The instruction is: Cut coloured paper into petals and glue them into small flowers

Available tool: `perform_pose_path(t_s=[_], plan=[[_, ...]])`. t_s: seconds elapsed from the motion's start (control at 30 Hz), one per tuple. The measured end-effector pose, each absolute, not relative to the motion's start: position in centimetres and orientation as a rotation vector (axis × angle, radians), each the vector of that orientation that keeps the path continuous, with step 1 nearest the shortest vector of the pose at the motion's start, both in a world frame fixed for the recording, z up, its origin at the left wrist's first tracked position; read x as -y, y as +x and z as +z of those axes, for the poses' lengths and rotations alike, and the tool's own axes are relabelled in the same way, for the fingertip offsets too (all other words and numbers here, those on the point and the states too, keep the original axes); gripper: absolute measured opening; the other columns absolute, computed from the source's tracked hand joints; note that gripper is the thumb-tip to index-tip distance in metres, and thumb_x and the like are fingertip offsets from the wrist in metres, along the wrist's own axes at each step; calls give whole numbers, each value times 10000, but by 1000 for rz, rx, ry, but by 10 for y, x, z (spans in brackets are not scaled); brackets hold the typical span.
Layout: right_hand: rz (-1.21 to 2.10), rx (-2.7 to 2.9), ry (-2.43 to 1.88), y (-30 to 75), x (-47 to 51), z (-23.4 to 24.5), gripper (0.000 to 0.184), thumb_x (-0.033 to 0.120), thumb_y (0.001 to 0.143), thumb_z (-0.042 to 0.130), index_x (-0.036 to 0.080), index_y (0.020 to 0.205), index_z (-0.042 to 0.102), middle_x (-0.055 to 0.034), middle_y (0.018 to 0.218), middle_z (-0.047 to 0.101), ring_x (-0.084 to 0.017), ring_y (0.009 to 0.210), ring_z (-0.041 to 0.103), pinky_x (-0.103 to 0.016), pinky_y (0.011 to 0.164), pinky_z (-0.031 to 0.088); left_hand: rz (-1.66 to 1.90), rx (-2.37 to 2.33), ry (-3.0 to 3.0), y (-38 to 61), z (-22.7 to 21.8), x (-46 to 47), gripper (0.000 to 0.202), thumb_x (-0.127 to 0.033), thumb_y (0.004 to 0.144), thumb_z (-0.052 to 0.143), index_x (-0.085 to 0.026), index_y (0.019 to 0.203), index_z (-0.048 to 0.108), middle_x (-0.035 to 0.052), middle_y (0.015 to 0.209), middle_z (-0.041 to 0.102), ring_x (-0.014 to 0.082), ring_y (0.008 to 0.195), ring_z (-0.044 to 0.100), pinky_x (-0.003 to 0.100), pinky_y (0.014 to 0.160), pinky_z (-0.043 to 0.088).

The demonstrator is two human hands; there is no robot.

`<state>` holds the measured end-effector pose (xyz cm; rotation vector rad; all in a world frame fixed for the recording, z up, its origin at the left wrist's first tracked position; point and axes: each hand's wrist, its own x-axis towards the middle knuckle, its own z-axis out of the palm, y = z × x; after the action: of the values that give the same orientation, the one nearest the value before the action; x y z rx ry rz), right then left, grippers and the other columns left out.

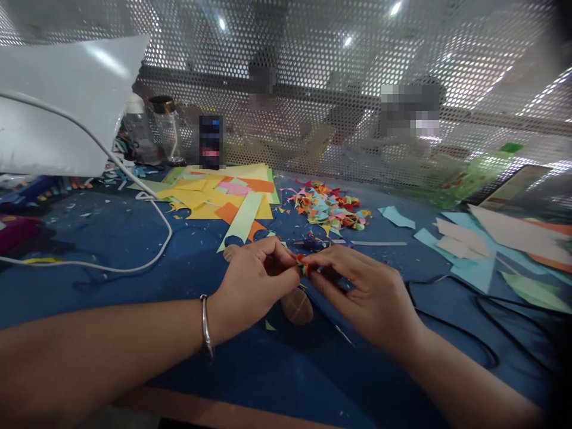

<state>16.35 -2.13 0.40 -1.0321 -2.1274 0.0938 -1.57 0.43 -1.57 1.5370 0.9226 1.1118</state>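
A small red, orange and green paper piece (302, 266) is pinched between the fingertips of my left hand (254, 271) and my right hand (364, 286), above the blue table. Both hands are closed on it, and the fingers partly hide its shape. Just below them lies a brown oval stone-like piece (297, 306). A thin pointed metal tool (344, 335) rests beside it, partly under my right hand. Behind the fingertips is a dark-handled tool (315, 243). A second brown piece (230, 253) shows past my left hand.
Beyond my hands lie a heap of colourful paper scraps (333, 205) and yellow and orange sheets (201, 196). Blue and pink paper (473, 250) is at the right, near a black cable (465, 330). A white cable (166, 238) loops at left. A perforated metal screen (304, 107) stands behind.
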Motion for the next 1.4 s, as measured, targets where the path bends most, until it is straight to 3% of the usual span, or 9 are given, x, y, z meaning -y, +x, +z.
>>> perform_pose_path(t_s=[0.47,0.7,0.93,1.07,1.4], plan=[[126,2231,-967,164,22,0,136,127,918,547,204,945,655,-41,857,742,-153,757,711,-258,677,571,1084,-1014,1719,-26,-10,7,109,-102,722,589,-190,685,537,-19,712,624,109,667,578,235,628,489],[40,2287,-1007,167,18,3,160,143,931,507,205,881,646,-57,811,734,-164,700,701,-265,625,563,973,-986,1804,-30,-4,-3,126,-83,740,607,-203,735,646,-33,699,679,108,685,605,211,625,489],[84,2330,-999,172,18,-3,133,140,946,497,183,937,622,-65,860,726,-170,768,699,-277,684,572,882,-999,2021,-35,2,-10,164,-71,742,635,-229,740,678,-59,709,687,97,673,582,222,640,443],[37,2337,-1011,173,19,-1,164,151,957,477,193,956,636,-68,887,736,-176,792,703,-294,712,583,893,-984,2164,-35,4,-10,163,-97,788,639,-254,774,683,-71,764,708,105,733,625,269,719,417],[64,2342,-959,167,13,3,218,83,945,440,161,883,635,-82,798,714,-185,712,672,-312,633,557,888,-975,2156,-33,0,-15,178,-57,774,636,-230,764,675,-70,740,687,81,723,621,243,707,420]])
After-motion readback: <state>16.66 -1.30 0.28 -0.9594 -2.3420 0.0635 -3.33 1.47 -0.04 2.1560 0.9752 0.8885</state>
